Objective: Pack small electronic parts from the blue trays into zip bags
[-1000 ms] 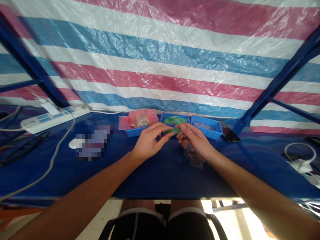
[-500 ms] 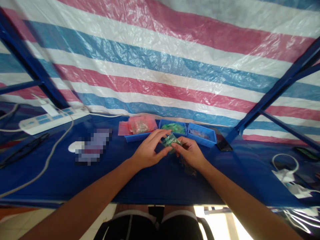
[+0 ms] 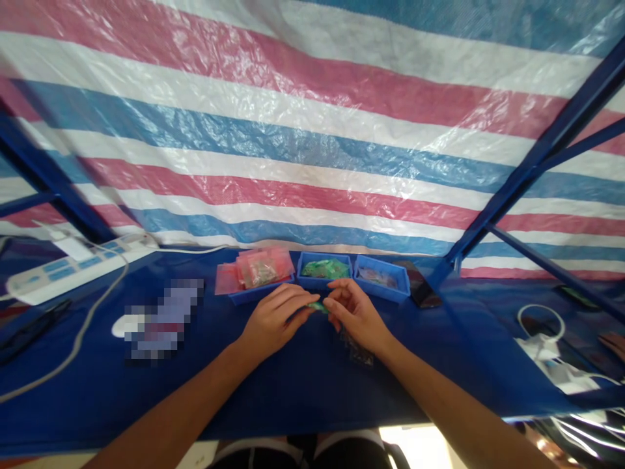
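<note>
A small green item in clear plastic (image 3: 318, 307) is mostly hidden between my two hands, just in front of the blue bins. My left hand (image 3: 276, 317) pinches it from the left with its fingertips. My right hand (image 3: 354, 311) closes on it from the right. Below my right hand, a few clear plastic bags (image 3: 359, 352) with dark contents lie flat on the blue tabletop (image 3: 312, 397).
Three blue bins stand in a row at the back: one (image 3: 261, 296) under pink bags, one (image 3: 325, 268) with green bags, one (image 3: 381, 278) with clear bags. A black phone (image 3: 418, 284) lies beyond them. A white power strip (image 3: 63, 270) sits far left; a pixelated patch (image 3: 163, 319) lies left of my hands.
The view has tilted upward, so the table sits lower in the picture. My hands have come closer together, and the green bag is now more hidden between them.
</note>
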A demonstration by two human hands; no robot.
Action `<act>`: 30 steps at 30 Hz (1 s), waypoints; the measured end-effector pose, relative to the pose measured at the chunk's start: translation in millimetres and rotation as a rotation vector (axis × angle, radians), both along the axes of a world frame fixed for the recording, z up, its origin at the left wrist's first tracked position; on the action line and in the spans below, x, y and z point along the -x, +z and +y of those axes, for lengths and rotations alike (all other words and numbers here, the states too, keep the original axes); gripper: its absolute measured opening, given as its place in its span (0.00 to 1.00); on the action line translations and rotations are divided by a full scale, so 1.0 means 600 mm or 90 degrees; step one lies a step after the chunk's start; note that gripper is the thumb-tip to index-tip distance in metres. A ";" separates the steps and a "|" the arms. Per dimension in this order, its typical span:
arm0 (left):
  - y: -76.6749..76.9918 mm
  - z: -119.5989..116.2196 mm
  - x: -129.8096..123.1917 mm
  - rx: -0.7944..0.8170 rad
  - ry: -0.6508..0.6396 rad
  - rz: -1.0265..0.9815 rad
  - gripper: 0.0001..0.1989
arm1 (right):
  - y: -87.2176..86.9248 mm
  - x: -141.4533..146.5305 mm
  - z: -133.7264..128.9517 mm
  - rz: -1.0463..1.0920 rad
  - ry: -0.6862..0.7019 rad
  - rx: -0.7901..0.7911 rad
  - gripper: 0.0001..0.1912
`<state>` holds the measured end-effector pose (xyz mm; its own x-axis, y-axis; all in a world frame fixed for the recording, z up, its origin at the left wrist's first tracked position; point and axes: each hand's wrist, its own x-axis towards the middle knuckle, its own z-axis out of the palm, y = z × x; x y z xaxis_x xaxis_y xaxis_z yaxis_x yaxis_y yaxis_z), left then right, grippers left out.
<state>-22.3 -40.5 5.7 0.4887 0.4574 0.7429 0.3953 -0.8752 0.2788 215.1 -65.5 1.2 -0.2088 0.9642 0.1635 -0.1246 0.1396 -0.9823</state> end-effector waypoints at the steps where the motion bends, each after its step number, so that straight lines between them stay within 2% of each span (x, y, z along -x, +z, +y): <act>1: -0.001 0.000 0.002 0.029 0.029 -0.020 0.18 | 0.000 -0.001 0.000 -0.017 -0.015 -0.036 0.23; 4: -0.007 -0.001 0.004 0.105 0.094 -0.053 0.26 | -0.002 -0.010 0.002 -0.099 -0.007 -0.128 0.22; 6: -0.011 -0.001 0.005 0.110 0.072 -0.037 0.26 | -0.007 -0.013 0.002 -0.116 0.002 -0.141 0.18; 11: -0.013 -0.001 0.002 0.099 -0.051 0.005 0.22 | -0.018 -0.006 0.003 -0.043 0.026 -0.093 0.16; 15: -0.005 -0.003 -0.001 0.089 -0.050 0.026 0.26 | -0.016 -0.005 0.008 0.035 0.025 -0.061 0.28; 16: -0.002 -0.003 -0.001 0.078 -0.044 0.027 0.28 | -0.016 -0.007 0.010 0.043 0.023 -0.048 0.28; 18: 0.002 -0.002 -0.002 0.051 -0.038 0.027 0.31 | -0.018 -0.012 0.014 0.048 0.016 -0.013 0.22; 20: 0.005 0.001 -0.002 0.023 -0.041 0.034 0.27 | -0.019 -0.015 0.016 0.052 0.006 0.015 0.16; 23: 0.005 0.008 0.000 0.001 -0.053 0.038 0.19 | -0.016 -0.015 0.015 0.069 0.025 0.034 0.17; 26: 0.003 0.014 0.003 0.003 -0.056 0.018 0.16 | -0.009 -0.011 0.011 0.071 0.070 0.045 0.23; 28: 0.000 0.015 0.004 0.009 -0.054 0.009 0.16 | -0.006 -0.011 0.009 0.038 0.056 0.039 0.24; 30: -0.001 0.014 0.004 0.014 -0.035 0.001 0.17 | -0.006 -0.013 0.009 -0.018 0.014 0.026 0.19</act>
<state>-24.9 -32.0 5.0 0.5143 0.4461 0.7324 0.3470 -0.8893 0.2980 222.7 -59.9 -2.6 -0.2345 0.9649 0.1181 -0.0993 0.0970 -0.9903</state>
